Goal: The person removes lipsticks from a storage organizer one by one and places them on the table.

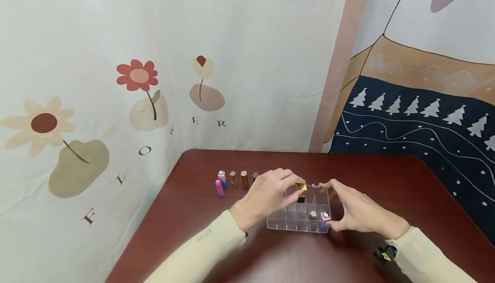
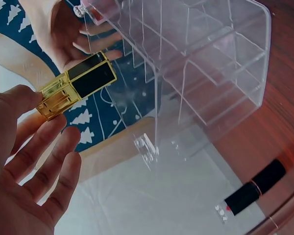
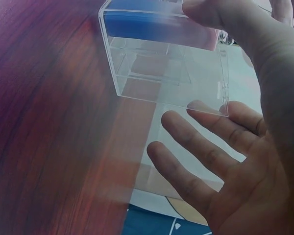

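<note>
My left hand [image 1: 267, 192] pinches a gold and black lipstick [image 2: 78, 84] between thumb and fingertips, over the back of a clear divided organizer [image 1: 297, 230]. In the left wrist view the lipstick is beside the organizer's transparent edge, its black part pointing away from my fingers. My right hand [image 1: 363, 210] grips the organizer's right side, thumb at the front corner and a fingertip at the back corner. Two lipsticks stand in front compartments: a dark one with a round top [image 1: 313, 215] and a pink and blue one [image 1: 323, 223] by my right thumb.
Left of the organizer several lipsticks stand on the dark red table [image 1: 185, 214]: a bright pink one [image 1: 219, 188], a pink and blue one [image 1: 222, 179], a clear-capped one [image 1: 233, 179], a brown one [image 1: 244, 180] and a black one [image 2: 255, 187]. A printed curtain [image 1: 263, 59] hangs behind.
</note>
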Demonstrator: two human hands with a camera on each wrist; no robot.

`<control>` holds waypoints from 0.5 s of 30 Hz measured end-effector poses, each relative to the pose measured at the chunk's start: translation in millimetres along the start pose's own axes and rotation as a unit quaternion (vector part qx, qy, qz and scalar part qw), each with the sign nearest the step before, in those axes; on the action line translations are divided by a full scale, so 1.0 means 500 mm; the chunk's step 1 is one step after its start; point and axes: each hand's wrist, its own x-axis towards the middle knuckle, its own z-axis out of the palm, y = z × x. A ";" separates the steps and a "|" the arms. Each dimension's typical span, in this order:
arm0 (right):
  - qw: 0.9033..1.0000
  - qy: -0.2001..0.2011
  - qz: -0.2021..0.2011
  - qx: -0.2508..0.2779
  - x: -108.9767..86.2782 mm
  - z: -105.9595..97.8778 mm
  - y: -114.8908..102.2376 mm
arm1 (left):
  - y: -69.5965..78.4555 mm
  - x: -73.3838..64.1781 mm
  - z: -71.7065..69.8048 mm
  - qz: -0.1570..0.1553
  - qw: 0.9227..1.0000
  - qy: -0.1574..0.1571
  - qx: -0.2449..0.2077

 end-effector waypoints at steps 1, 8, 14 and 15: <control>1.000 -0.002 0.000 0.001 0.001 0.000 -0.001 | -0.002 -0.003 -0.004 -0.001 1.000 0.002 0.003; 1.000 -0.004 0.001 -0.002 0.001 0.001 -0.002 | -0.017 -0.021 -0.031 -0.007 1.000 0.012 0.019; 1.000 0.001 -0.001 -0.005 0.000 0.000 -0.001 | -0.034 -0.037 -0.054 -0.020 0.999 0.018 0.019; 1.000 0.001 -0.002 -0.006 0.000 0.001 -0.001 | -0.036 -0.040 -0.058 -0.024 0.999 0.018 0.020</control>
